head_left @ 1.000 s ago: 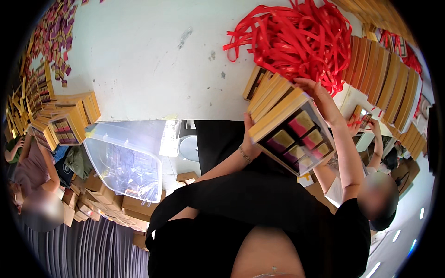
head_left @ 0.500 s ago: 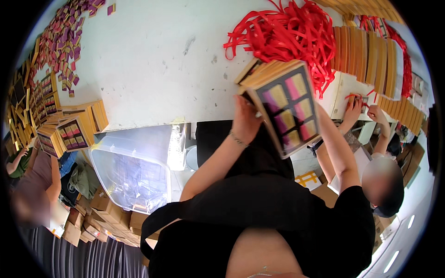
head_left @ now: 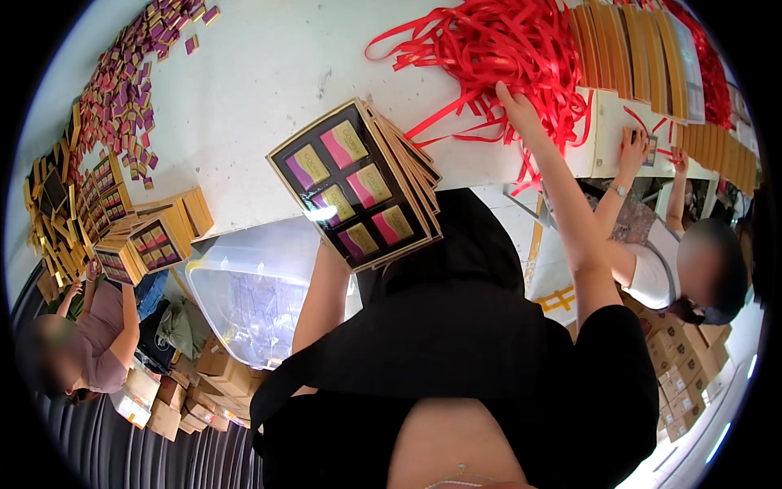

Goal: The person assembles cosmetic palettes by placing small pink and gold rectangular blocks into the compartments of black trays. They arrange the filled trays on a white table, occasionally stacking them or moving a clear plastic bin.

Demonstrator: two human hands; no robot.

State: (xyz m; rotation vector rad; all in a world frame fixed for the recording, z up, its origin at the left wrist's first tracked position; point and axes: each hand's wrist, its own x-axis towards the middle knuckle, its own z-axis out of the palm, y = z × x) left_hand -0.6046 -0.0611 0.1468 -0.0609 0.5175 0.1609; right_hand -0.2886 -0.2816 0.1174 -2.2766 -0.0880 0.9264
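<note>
My left hand is hidden behind a fanned stack of flat gift boxes (head_left: pixel 354 183); only its forearm shows below. The stack is held up tilted over the table's front edge. Its front box is black with a gold rim and shows small packs in gold, pink and purple, set in two columns. My right hand (head_left: pixel 519 110) reaches into the heap of red ribbons (head_left: pixel 521 49) beyond the stack. One finger stretches out over the ribbons; the other fingers are hidden, so a grip cannot be made out. Some strands trail toward the boxes and over the table's edge.
A row of upright boxes (head_left: pixel 619 49) stands beside the ribbons. Small purple and gold packs (head_left: pixel 130 98) lie scattered at the far left, above more boxes (head_left: pixel 155 244). Below the table edge is a clear plastic tub (head_left: pixel 244 285). Co-workers sit at both sides.
The stack has swung left and its front face has turned toward me. My right hand has let go of it and moved up to the ribbons. My left hand has gone behind the boxes.
</note>
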